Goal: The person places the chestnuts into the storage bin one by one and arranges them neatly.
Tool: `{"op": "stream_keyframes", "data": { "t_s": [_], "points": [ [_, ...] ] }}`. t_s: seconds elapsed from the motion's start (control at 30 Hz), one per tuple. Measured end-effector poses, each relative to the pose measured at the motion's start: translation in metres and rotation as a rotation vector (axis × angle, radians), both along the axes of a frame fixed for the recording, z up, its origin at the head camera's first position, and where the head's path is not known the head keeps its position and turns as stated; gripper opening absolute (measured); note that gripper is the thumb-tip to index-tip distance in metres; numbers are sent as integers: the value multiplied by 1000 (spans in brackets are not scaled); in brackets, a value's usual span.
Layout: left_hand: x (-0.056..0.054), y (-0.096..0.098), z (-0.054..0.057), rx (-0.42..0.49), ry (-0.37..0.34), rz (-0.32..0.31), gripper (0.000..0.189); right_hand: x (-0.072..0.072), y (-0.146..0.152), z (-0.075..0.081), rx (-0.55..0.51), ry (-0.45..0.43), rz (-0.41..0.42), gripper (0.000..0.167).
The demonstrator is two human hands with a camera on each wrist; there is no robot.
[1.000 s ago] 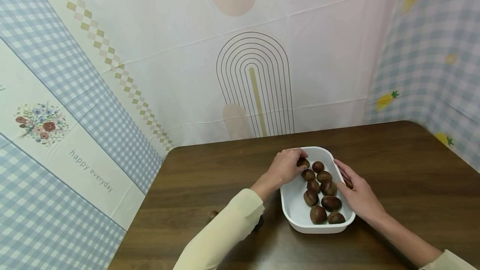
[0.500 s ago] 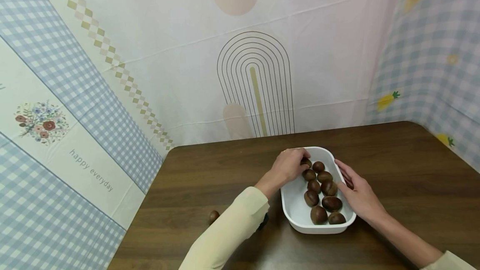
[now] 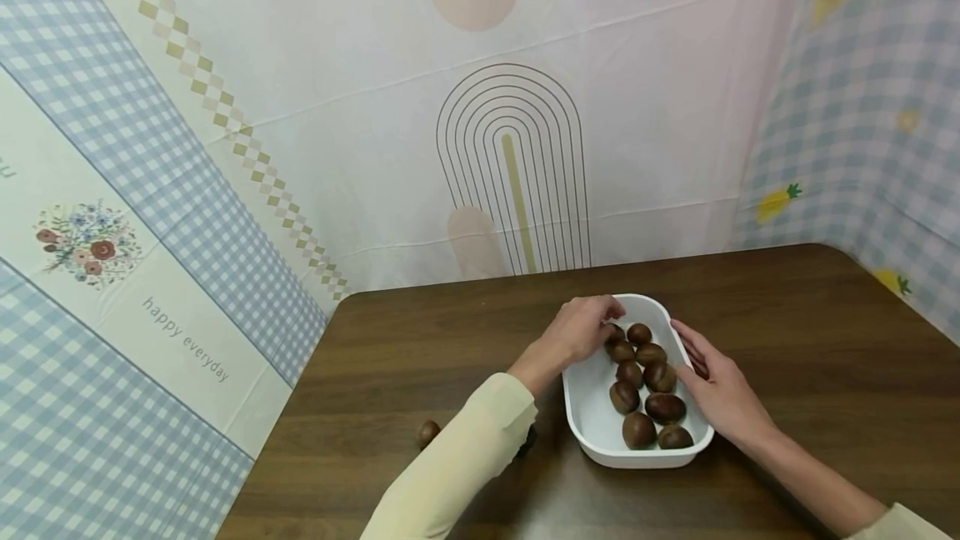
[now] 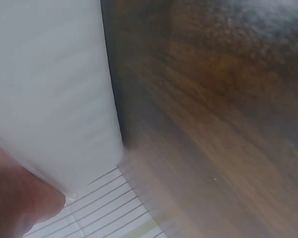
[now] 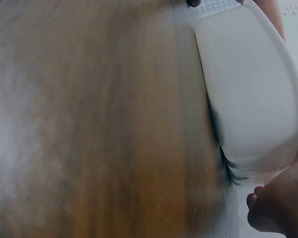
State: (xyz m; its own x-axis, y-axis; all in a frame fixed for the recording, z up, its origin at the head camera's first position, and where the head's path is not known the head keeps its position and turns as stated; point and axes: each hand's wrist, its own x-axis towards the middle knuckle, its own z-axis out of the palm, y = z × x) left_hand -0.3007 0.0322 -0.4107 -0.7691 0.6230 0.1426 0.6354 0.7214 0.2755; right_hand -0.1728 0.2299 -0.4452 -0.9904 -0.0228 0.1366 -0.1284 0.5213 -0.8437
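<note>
A white rectangular tray rests on the brown table, with several brown chestnuts lying inside it in two rough rows. My left hand reaches over the far left rim. Its fingertips and thumb are around the farthest left chestnut, slightly parted, and they partly cover it. On the right side, my right hand grips the tray with the thumb at the rim and the fingers along the outer wall. The left wrist view shows the tray's outer wall and part of a hand; the chestnuts are hidden there.
One loose chestnut lies on the wooden table beside my left sleeve. A small black object shows under that forearm. Patterned cloth hangs behind and to the left of the table.
The chestnut at my left fingertips has sunk slightly toward the near row, and the fingers have parted a little from it. The right hand and the tray stay in place.
</note>
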Motion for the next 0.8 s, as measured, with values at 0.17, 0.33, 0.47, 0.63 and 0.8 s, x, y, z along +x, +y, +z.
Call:
{"op": "stream_keyframes", "data": {
  "t_s": [0.17,0.33,0.47,0.63,0.8],
  "points": [
    [-1,-8,1,124,-35,-34,26,-1,0,0,2,-2,3,62],
    [0,-20,5,201,-58,-55,27,-2,0,-2,-2,-8,9,62],
    [1,-30,11,273,-77,-72,27,-3,1,-2,0,-8,7,62],
    [3,-42,18,364,-104,-98,28,-4,3,-2,9,9,1,62],
    [12,-59,24,434,-130,-110,29,-5,4,-2,3,-3,13,62]
  ]
}}
